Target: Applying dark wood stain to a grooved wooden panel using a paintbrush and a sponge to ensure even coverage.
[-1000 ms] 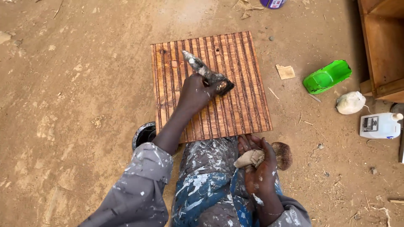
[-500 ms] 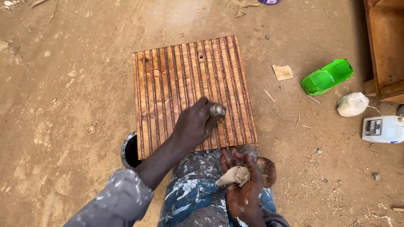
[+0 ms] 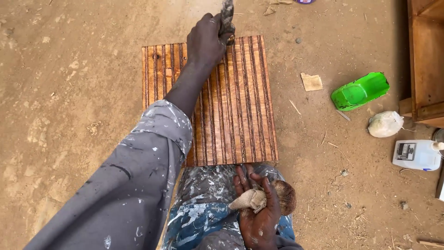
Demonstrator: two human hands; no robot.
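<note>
While the left hand (image 3: 206, 41) grips a brush (image 3: 227, 18) over the grooved wooden board (image 3: 231, 106), right hand (image 3: 259, 210) fingers close on a cloth (image 3: 249, 200).

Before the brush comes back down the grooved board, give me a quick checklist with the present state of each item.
1. Left hand grips the bristle brush firmly: ok, fingers closed round it at the board's far edge.
2. Brush tip in sight: not ok, cut off by the top of the frame.
3. Reddish-brown grooved wooden board lies flat on the sandy ground: ok.
4. Right hand has the beige cloth wad: ok, held at the near edge.
5. Board surface free of loose things: ok.
6. Green plastic tray within reach: cannot tell.
</note>
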